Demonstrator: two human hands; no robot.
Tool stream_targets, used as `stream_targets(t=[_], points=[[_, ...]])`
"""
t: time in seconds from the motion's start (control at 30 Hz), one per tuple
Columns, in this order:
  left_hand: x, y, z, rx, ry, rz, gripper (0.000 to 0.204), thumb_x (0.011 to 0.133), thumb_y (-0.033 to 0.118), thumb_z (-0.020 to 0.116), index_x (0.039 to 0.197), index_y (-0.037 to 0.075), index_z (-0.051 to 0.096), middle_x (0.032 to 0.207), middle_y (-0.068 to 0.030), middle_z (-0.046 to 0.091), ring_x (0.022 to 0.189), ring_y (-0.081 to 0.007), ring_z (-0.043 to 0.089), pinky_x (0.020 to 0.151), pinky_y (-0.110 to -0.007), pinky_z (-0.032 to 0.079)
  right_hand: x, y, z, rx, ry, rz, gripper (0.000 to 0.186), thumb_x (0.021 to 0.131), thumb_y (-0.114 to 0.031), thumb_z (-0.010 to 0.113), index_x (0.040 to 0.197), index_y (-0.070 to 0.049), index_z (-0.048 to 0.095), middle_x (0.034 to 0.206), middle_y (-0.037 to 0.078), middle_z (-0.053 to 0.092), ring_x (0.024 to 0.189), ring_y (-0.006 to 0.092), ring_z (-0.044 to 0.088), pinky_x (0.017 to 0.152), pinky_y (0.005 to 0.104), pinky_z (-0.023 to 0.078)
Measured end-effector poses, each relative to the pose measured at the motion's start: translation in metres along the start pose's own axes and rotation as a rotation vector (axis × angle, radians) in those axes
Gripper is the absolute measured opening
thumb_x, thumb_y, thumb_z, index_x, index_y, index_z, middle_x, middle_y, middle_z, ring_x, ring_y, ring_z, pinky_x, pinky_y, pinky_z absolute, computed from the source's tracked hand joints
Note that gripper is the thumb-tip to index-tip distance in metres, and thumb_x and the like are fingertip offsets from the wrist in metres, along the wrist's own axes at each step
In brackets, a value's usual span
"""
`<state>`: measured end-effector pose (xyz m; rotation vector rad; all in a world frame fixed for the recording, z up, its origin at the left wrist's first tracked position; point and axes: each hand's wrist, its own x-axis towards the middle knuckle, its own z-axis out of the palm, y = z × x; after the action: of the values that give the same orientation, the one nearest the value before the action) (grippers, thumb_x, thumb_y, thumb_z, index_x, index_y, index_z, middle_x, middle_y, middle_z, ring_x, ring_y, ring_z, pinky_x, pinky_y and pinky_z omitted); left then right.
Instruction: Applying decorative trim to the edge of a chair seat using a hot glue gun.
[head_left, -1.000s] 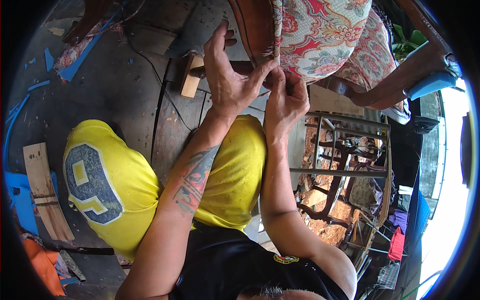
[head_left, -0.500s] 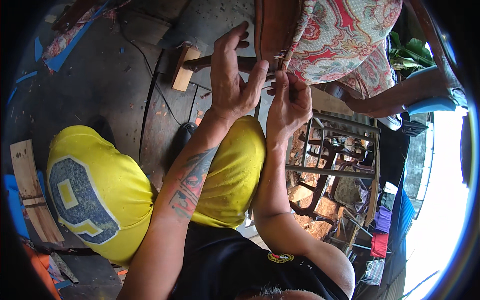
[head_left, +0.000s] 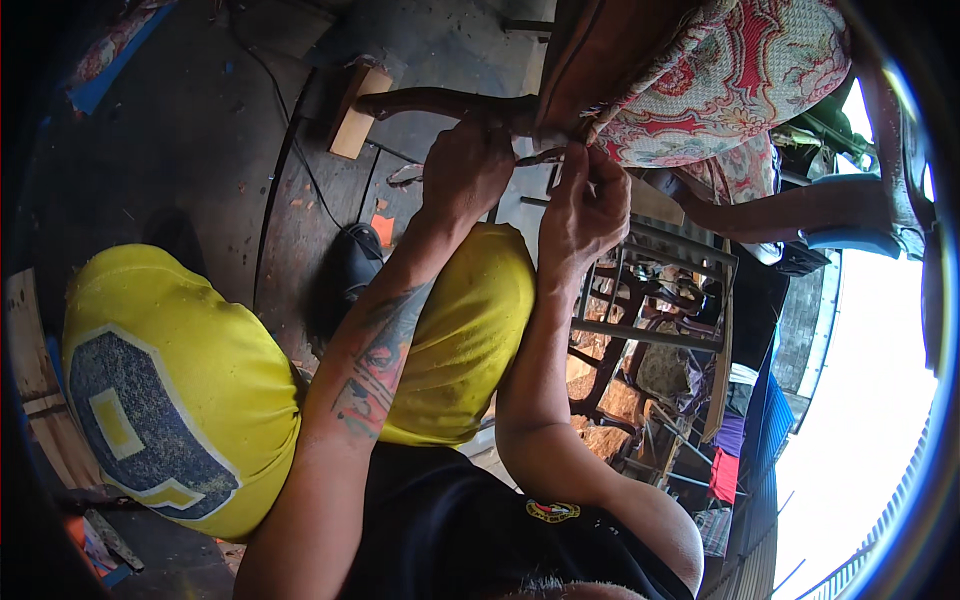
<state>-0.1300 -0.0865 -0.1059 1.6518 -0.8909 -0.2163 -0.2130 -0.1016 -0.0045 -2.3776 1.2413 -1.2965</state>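
The floral fabric (head_left: 740,80), red and cream, is stretched over the upturned chair seat at the top of the view, and its loose edge is pinched between the fingers of the right hand (head_left: 585,205) just below the brown seat frame (head_left: 575,70); the left hand (head_left: 465,170) is closed around the same edge beside it, the 2 hands almost touching; a dark curved chair leg (head_left: 430,100) runs leftward behind the left hand, partly hidden by it. Both knees, covered in yellow shorts (head_left: 180,400), fill the lower view; a wooden block (head_left: 358,112) and a black cable (head_left: 270,200) lie on the dark, dusty floor (head_left: 180,150); a bare wooden chair frame (head_left: 650,320) stands to the right, and bright daylight is seen beyond it.
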Motion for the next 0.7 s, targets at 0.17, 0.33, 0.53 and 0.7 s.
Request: stream_targets(t=[0.17,0.33,0.53,0.7], points=[[0.0003,0.0025,0.0004,-0.558,-0.316,-0.42,0.03,0.101,0.028,0.06,0.101,0.002,0.075,0.088,-0.0103,0.078,0.087,-0.0209,0.076,0.083,-0.037,0.056,0.0015,0.0052,-0.0021,-0.029,-0.018,-0.046,0.019,0.097,-0.02,0.078,0.097,-0.002,0.074,0.09,0.006,0.073,0.075,0.0154,0.066,0.065,0.0297,0.052],[-0.003,-0.0026,-0.0036,-0.649,-0.392,-0.402,0.03,0.101,0.029,0.061,0.1,0.002,0.075,0.086,-0.0089,0.077,0.088,-0.018,0.073,0.085,-0.034,0.054,0.0002,-0.0003,-0.0011,-0.033,-0.011,-0.075,0.018,0.098,-0.02,0.077,0.098,-0.002,0.074,0.09,0.008,0.073,0.075,0.0174,0.067,0.065,0.0301,0.054],[-0.0041,-0.0031,0.0031,-0.689,-0.535,-0.421,0.027,0.101,0.026,0.062,0.1,0.002,0.075,0.086,-0.0094,0.076,0.086,-0.018,0.072,0.085,-0.036,0.055,0.0008,0.0005,-0.0007,-0.062,-0.003,-0.11,0.014,0.095,-0.016,0.079,0.098,-0.003,0.073,0.093,0.009,0.074,0.076,0.0165,0.069,0.062,0.0299,0.057],[-0.0038,0.001,-0.0025,-0.574,-0.211,-0.415,0.025,0.099,0.02,0.058,0.104,0.002,0.075,0.09,-0.0137,0.075,0.087,-0.0221,0.073,0.085,-0.037,0.056,0.0045,0.0002,-0.0044,-0.09,0.024,-0.178,0.015,0.091,-0.01,0.083,0.098,-0.004,0.072,0.094,0.009,0.074,0.075,0.0194,0.07,0.059,0.0309,0.06]])
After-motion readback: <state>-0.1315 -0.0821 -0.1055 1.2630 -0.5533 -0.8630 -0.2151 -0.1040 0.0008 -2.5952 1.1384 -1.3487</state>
